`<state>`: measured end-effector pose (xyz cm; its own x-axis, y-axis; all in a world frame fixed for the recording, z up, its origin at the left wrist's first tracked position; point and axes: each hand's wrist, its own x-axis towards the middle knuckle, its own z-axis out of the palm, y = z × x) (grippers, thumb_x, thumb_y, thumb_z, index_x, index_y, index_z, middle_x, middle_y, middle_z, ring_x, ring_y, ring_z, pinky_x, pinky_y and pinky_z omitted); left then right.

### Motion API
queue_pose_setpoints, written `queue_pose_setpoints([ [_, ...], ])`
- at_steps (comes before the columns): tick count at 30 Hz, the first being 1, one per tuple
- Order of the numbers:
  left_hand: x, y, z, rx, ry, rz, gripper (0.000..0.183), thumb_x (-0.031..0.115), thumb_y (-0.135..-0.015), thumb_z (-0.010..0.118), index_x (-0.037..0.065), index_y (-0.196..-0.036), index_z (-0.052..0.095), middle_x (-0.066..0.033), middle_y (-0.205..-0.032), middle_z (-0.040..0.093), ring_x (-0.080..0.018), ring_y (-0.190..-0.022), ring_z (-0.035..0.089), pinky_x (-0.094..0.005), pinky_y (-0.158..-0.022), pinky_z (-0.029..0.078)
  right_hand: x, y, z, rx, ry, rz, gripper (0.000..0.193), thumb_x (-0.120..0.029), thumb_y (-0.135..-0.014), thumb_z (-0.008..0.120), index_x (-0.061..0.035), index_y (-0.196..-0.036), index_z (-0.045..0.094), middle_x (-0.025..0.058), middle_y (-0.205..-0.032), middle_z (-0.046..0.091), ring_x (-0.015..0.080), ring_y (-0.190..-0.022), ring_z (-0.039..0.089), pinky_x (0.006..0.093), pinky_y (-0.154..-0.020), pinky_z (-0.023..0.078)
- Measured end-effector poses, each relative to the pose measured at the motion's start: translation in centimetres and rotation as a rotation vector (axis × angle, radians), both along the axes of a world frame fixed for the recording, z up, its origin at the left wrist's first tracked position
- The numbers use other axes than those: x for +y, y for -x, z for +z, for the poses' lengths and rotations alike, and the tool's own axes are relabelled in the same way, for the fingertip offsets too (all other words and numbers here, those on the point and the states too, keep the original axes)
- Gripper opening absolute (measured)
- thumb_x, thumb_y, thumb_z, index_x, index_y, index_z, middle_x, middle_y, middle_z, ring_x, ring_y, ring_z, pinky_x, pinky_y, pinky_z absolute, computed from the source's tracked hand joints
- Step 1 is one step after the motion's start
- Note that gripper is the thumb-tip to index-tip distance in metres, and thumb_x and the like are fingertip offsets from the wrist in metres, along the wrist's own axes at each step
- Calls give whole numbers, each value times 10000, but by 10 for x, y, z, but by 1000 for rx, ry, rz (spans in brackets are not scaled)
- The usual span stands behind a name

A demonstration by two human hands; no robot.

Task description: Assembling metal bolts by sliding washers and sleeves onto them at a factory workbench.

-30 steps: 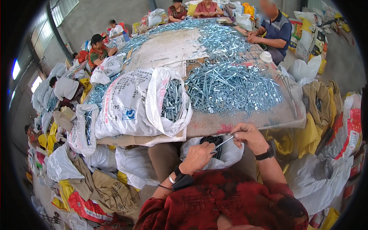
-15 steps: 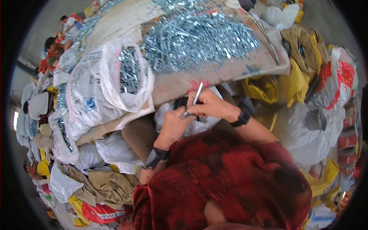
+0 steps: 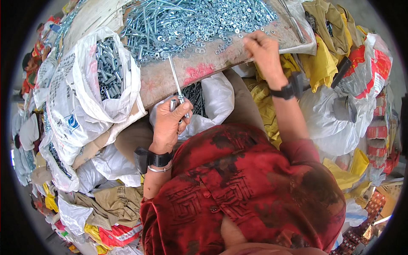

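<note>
My left hand is closed around a long thin metal bolt, which slants up toward the table edge. A short metal sleeve also shows between its thumb and fingers. My right hand is at the near right margin of a pile of shiny nuts and washers. Its fingers are bent and drawn together; whatever they pinch, if anything, is too small to make out. Long loose bolts lie at the pile's left. Below the table edge, a white bag in my lap contains dark metal pieces.
A white woven sack full of metal sleeves stands on the left of the worn tabletop. Yellow bags and a clear plastic bag crowd the right. Brown sacking lies lower left.
My hands have separated: the right has moved up and right to the pile, while the left has shifted left with the bolt. The view has shifted, uncovering more of the lap bag.
</note>
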<state>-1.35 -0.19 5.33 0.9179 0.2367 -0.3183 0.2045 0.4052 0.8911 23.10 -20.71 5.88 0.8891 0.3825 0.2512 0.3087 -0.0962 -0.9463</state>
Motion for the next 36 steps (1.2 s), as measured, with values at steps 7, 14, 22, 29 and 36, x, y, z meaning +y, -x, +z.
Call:
queue_pose_setpoints([
  [7,-5,-16,1,19,-24,-20,226,255,-904,710,46,-884,625,-30,-654,585,-31,-430,430,-170,-360,279,30,-60,-20,-812,766,-106,179,-217,-887,656,-67,-980,631,136,-870,640,311,-727,653,435,-606,507],
  [14,-4,-7,-1,64,-195,-68,216,265,-888,727,61,-848,667,19,-621,581,-17,-478,479,-174,-406,327,47,-26,2,-880,740,-223,130,-167,-923,608,-46,-971,613,123,-864,621,275,-688,664,396,-551,512],
  [22,-21,1,-4,-171,-773,-171,121,136,-868,709,23,-875,667,2,-640,552,-56,-604,466,-266,-548,408,28,56,43,127,50,608,109,-88,-936,626,15,-971,617,9,-682,589,59,-579,557,225,-516,465],
  [29,-34,19,12,-187,-1116,-126,194,188,-850,708,20,-825,615,-141,-689,590,-320,-605,539,-384,-588,445,13,77,46,113,19,515,95,-85,-932,638,7,-953,642,-6,-678,581,41,-575,542,212,-486,444],
  [36,-35,28,19,-295,-1300,-42,197,227,-841,687,41,-876,631,-155,-768,630,-370,-756,628,-453,-647,481,-2,93,54,223,-199,615,112,-65,-928,621,28,-987,643,30,-701,597,79,-562,553,214,-465,431],
])
